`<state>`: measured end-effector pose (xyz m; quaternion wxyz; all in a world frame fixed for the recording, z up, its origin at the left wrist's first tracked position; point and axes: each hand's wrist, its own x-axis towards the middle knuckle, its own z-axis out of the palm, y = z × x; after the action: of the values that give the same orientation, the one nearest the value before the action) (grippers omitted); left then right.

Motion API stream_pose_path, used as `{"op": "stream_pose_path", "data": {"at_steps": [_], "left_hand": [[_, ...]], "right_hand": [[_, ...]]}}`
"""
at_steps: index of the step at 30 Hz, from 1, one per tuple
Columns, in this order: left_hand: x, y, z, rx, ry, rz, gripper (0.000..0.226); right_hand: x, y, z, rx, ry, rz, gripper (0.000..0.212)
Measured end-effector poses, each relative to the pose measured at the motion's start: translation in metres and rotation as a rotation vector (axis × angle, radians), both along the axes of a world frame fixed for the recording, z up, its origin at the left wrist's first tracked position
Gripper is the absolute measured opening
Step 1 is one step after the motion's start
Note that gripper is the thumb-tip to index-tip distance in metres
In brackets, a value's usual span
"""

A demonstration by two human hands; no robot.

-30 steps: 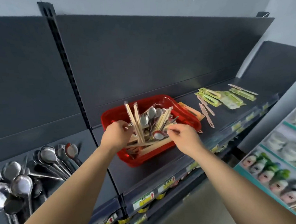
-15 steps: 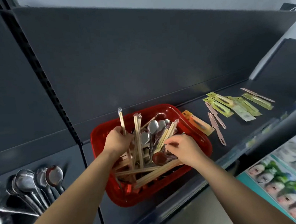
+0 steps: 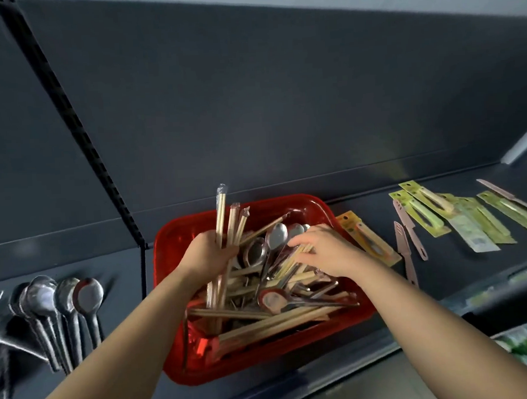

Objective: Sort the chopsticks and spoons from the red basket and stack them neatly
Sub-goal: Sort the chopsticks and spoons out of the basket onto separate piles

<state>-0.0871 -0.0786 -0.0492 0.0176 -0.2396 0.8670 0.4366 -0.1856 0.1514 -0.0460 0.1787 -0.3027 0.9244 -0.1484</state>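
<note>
The red basket (image 3: pixel 173 243) sits on a dark shelf, full of wrapped wooden chopsticks and metal spoons (image 3: pixel 276 236) mixed together. My left hand (image 3: pixel 208 257) grips a bundle of upright chopsticks (image 3: pixel 223 213) over the basket's left half. My right hand (image 3: pixel 326 251) reaches into the basket's right half, its fingers curled on another pair of chopsticks (image 3: pixel 293 260) lying among the spoons. More chopsticks (image 3: pixel 277 320) lie flat along the basket's near side.
A row of metal spoons (image 3: pixel 63 301) lies on the shelf to the left, past a black upright divider (image 3: pixel 142 266). Right of the basket lie an orange carded peeler (image 3: pixel 366 239), pink plastic knives (image 3: pixel 406 234) and green carded packs (image 3: pixel 458 216).
The view has closed in on the basket. My left hand has lifted its chopstick bundle higher and more upright. My right hand has moved farther into the basket toward the spoons.
</note>
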Motion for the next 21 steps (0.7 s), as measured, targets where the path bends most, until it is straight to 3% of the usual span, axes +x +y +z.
{"op": "stream_pose_path", "data": {"at_steps": [5, 15, 18, 21], "left_hand": [[0.018, -0.002, 0.010, 0.113, 0.082, 0.024, 0.018], [0.029, 0.003, 0.044, 0.453, 0.498, 0.304, 0.023], [0.026, 0.003, 0.041, 0.454, 0.426, 0.282, 0.019], [0.021, 0.004, 0.025, 0.205, 0.220, 0.237, 0.020]], "right_hand": [[-0.017, 0.000, 0.004, 0.013, -0.199, 0.078, 0.006], [-0.041, -0.011, 0.019, -0.364, -0.190, 0.063, 0.010], [-0.042, -0.013, 0.015, -0.322, -0.196, 0.112, 0.011], [-0.039, -0.015, 0.006, -0.228, -0.159, 0.174, 0.017]]}}
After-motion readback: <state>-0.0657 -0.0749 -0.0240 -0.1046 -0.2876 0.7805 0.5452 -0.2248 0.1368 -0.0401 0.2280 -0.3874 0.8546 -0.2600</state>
